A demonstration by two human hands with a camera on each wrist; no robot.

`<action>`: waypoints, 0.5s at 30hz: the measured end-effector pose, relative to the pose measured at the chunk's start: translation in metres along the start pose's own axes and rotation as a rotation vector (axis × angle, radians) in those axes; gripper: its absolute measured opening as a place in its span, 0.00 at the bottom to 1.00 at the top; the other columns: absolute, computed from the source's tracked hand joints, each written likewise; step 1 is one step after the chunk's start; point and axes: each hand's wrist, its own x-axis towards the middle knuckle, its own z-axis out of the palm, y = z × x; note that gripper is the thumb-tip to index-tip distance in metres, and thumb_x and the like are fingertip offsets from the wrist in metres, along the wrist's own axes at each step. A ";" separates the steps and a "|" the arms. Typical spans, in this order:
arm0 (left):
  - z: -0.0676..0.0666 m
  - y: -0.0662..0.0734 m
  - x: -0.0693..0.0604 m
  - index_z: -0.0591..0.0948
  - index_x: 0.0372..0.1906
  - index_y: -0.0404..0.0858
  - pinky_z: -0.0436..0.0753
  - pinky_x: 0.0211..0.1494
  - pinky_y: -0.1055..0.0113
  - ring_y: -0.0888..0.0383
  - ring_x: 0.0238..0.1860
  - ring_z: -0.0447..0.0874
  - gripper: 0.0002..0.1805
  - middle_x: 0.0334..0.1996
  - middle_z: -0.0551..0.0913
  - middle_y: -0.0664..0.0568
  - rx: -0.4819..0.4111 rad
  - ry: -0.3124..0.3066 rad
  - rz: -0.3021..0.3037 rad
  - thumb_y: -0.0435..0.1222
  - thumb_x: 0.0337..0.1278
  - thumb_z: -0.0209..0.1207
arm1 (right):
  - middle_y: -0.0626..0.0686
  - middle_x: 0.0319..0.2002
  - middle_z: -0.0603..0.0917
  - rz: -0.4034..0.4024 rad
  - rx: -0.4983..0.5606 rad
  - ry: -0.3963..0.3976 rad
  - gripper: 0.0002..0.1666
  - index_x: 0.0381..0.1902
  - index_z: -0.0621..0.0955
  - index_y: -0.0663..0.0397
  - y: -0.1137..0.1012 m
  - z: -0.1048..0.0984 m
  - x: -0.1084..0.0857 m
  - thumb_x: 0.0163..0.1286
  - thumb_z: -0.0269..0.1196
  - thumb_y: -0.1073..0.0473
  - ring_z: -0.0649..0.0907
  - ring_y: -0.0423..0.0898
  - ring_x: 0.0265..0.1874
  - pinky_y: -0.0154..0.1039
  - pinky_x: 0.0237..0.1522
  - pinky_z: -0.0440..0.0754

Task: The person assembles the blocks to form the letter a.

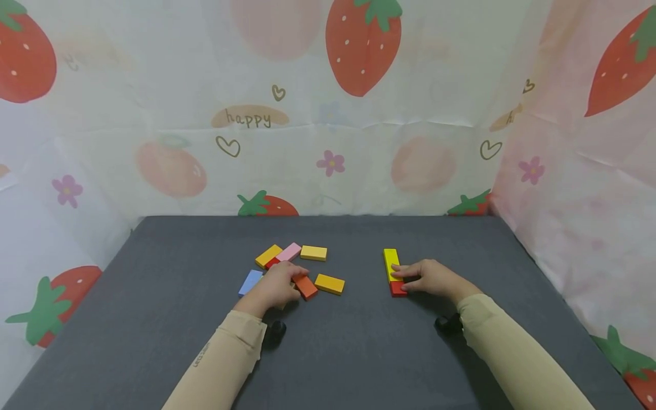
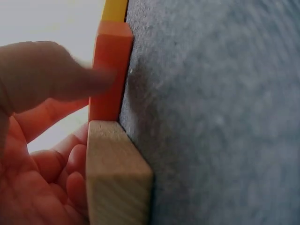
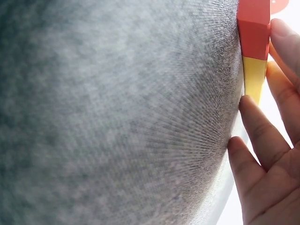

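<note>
On the cloth-textured table (image 1: 369, 353), smooth oblong blocks (image 1: 329, 284).
Right hand (image 1: 433, 278), fingers spread, touches yellow block (image 1: 390, 262) and red block (image 1: 397, 290); left hand (image 1: 274, 286), grip unclear, partly hides orange block (image 1: 307, 288).

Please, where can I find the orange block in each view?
Head: the orange block is below and slightly left of centre, by the left hand.
Left wrist: upper left, directly above the wooden block.
Right wrist: not in it.
Shared landmark: the grey table, in all three.

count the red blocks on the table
2 in view: one red block by the right hand, another red block beside the pink block. The left hand may hide more.
</note>
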 end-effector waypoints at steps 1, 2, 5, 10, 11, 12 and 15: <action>0.000 0.000 0.000 0.78 0.54 0.44 0.73 0.51 0.59 0.54 0.45 0.69 0.26 0.48 0.73 0.50 0.005 0.003 0.001 0.30 0.45 0.64 | 0.44 0.60 0.71 0.004 0.004 0.000 0.26 0.55 0.76 0.40 0.000 0.000 0.000 0.57 0.65 0.51 0.65 0.50 0.64 0.51 0.60 0.62; 0.000 0.000 0.000 0.78 0.54 0.44 0.72 0.52 0.58 0.54 0.45 0.69 0.25 0.48 0.73 0.50 0.008 0.009 0.005 0.31 0.45 0.64 | 0.44 0.60 0.71 -0.003 0.002 -0.001 0.26 0.55 0.76 0.40 0.000 0.000 0.001 0.57 0.65 0.51 0.65 0.51 0.64 0.51 0.60 0.63; 0.001 0.001 0.001 0.79 0.53 0.43 0.73 0.52 0.59 0.55 0.44 0.69 0.24 0.46 0.74 0.50 0.008 0.028 0.015 0.30 0.45 0.65 | 0.45 0.60 0.71 -0.015 -0.003 0.002 0.27 0.55 0.76 0.41 0.000 -0.001 0.001 0.57 0.65 0.50 0.65 0.52 0.64 0.52 0.60 0.62; 0.002 0.000 0.001 0.81 0.41 0.44 0.74 0.47 0.61 0.55 0.39 0.69 0.16 0.37 0.73 0.52 0.010 0.053 0.027 0.30 0.43 0.66 | 0.44 0.60 0.72 -0.011 -0.003 0.005 0.26 0.55 0.77 0.40 0.000 0.000 0.002 0.57 0.65 0.51 0.65 0.51 0.64 0.51 0.60 0.63; 0.002 0.000 0.001 0.81 0.39 0.45 0.74 0.46 0.62 0.56 0.38 0.69 0.14 0.36 0.73 0.52 0.013 0.057 0.029 0.31 0.43 0.67 | 0.44 0.60 0.71 -0.009 -0.004 0.005 0.25 0.55 0.77 0.40 0.001 0.001 0.002 0.57 0.65 0.51 0.65 0.51 0.64 0.51 0.60 0.63; 0.003 0.000 0.001 0.80 0.37 0.46 0.74 0.45 0.62 0.56 0.38 0.69 0.13 0.35 0.72 0.53 0.015 0.061 0.032 0.31 0.42 0.67 | 0.44 0.60 0.71 -0.007 -0.005 0.004 0.25 0.55 0.77 0.40 0.001 0.001 0.001 0.57 0.65 0.51 0.65 0.51 0.64 0.51 0.60 0.63; 0.003 0.001 0.001 0.79 0.33 0.47 0.74 0.43 0.63 0.56 0.36 0.70 0.12 0.33 0.74 0.55 0.012 0.069 0.033 0.32 0.42 0.68 | 0.44 0.60 0.71 0.002 -0.008 0.007 0.25 0.55 0.77 0.40 0.001 0.001 0.000 0.57 0.65 0.52 0.64 0.52 0.64 0.51 0.60 0.63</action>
